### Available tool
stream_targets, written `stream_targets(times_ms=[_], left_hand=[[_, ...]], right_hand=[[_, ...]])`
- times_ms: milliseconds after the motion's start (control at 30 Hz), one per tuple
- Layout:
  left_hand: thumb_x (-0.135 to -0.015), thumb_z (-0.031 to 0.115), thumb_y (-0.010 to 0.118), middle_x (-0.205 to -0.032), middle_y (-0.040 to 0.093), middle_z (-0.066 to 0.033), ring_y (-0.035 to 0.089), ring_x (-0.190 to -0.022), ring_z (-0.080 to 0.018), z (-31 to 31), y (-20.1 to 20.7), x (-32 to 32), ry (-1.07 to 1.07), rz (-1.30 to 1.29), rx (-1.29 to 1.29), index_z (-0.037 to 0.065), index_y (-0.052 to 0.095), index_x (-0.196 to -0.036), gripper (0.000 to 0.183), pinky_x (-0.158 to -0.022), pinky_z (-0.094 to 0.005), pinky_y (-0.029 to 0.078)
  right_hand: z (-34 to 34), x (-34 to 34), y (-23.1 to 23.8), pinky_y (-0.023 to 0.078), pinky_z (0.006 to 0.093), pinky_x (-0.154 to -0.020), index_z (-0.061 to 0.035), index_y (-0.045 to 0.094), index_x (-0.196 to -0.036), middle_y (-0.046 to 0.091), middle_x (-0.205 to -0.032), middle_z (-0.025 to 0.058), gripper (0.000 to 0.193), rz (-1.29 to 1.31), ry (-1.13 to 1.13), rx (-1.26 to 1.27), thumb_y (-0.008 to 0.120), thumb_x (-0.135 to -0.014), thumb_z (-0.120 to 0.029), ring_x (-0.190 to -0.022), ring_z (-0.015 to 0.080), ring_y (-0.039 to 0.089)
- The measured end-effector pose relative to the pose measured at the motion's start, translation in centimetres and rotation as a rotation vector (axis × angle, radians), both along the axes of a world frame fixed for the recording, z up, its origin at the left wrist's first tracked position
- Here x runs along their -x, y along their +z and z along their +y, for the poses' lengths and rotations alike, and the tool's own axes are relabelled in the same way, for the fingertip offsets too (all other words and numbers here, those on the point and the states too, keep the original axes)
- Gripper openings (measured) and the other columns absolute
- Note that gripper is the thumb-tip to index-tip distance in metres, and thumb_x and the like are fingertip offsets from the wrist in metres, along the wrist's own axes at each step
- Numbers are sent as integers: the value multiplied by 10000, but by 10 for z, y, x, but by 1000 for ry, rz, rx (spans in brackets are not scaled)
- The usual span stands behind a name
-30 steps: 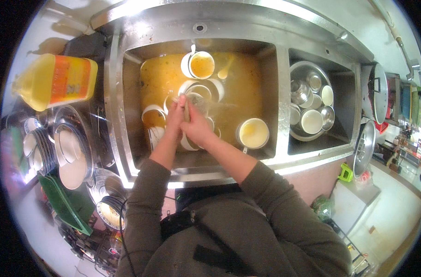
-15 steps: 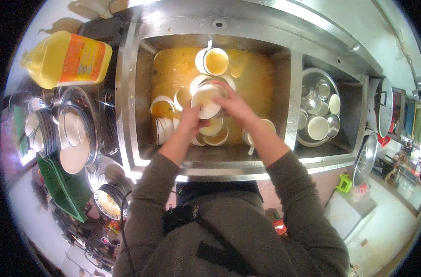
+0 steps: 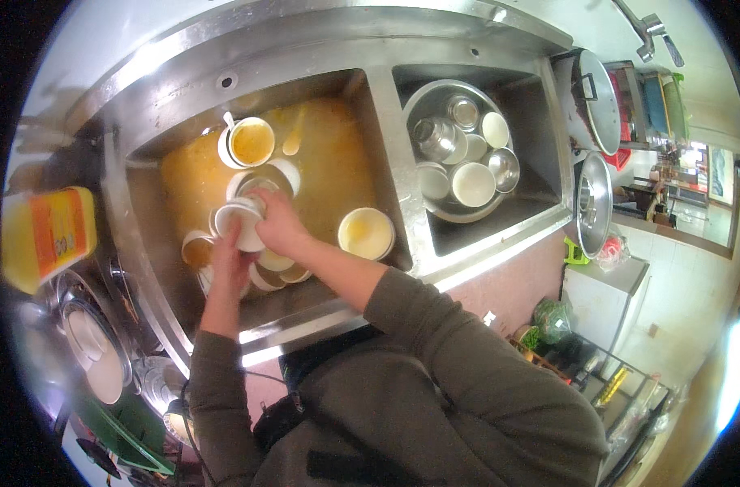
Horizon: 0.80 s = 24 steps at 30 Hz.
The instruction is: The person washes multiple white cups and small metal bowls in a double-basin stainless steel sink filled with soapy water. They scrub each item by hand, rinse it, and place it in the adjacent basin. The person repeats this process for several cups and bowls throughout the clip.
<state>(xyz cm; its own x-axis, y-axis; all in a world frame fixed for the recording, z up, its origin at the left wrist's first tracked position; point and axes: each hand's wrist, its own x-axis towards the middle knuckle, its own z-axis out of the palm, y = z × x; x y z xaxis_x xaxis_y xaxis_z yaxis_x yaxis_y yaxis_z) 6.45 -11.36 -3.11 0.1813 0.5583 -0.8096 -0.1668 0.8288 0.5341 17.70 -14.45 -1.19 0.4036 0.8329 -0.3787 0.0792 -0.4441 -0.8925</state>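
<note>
Between my hands, above the murky yellowish water of the left sink (image 3: 346, 122), is a white bowl (image 3: 242, 221), tilted. My left hand (image 3: 230, 258) grips it from the near left side. My right hand (image 3: 274, 217) is closed at its right side, with the fingertips partly hidden. Under and around my hands, more white bowls (image 3: 285, 174) lie in the water, some covered by my wrists. Farther back, a bowl of yellow-orange liquid (image 3: 252, 143) rests against another bowl with a white spoon (image 3: 229, 119). A separate white bowl (image 3: 366, 233) sits to the right of my right forearm.
In the right sink, a large metal basin (image 3: 415, 109) holds white bowls and metal cups. A yellow jug (image 3: 49, 235) and stacked plates (image 3: 94, 349) stand at the left. Beyond the right sink are a big pot (image 3: 597, 101) and a metal lid (image 3: 594, 207).
The view has swung to the right, showing more of the right sink and room. The held bowl has turned more on its side between my hands.
</note>
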Motion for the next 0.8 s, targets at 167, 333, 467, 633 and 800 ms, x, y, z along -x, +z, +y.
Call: stream_targets(times_ms=[167, 333, 467, 633, 800], left_hand=[[-1040, 315, 598, -1094, 681, -69, 686, -895, -171, 12, 13, -26, 278, -322, 84, 56, 573, -1286, 359, -732, -314, 584], [-1017, 272, 630, -1158, 655, -96, 663, -968, -170, 16, 24, -52, -268, -68, -264, 52, 560, -1325, 385, -785, -317, 576], [-934, 195, 685, -1154, 661, -133, 667, -1017, -253, 5, -5, -101, -868, 249, -768, 84, 570, -1343, 439, -859, -406, 556], [-926, 157, 577, -1164, 662, -168, 659, -1071, -335, -22, -77, -154, -1505, 705, -1412, 74, 648, -1217, 311, -888, -451, 538], [-907, 184, 577, -1009, 710, -144, 698, -936, -322, -35, -92, -165, -1577, 861, -1247, 82, 724, -1036, 221, -805, -455, 560]], right_hand=[[30, -23, 31, 363, 495, -1136, -90, 472, -1451, 434, -1450, 320, 698, 2, -82, 63, 719, -820, -254, -1363, 463, 429], [36, -127, 71, 478, 459, -1043, -100, 547, -1402, 573, -1367, 290, 509, -174, 329, 205, 644, -929, -261, -1255, 416, 577], [-40, -252, 65, 503, 421, -1018, -67, 574, -1356, 642, -1302, 207, 497, -741, -57, -257, 666, -869, -36, -1198, 363, 628], [-137, -398, 57, 525, 498, -916, 51, 620, -1212, 672, -1159, 302, 446, -784, -469, 322, 524, -991, -323, -1052, 460, 659], [-212, -459, 9, 574, 396, -594, 67, 626, -1178, 701, -939, 215, 378, -385, -590, 427, 591, -937, -222, -768, 281, 727]])
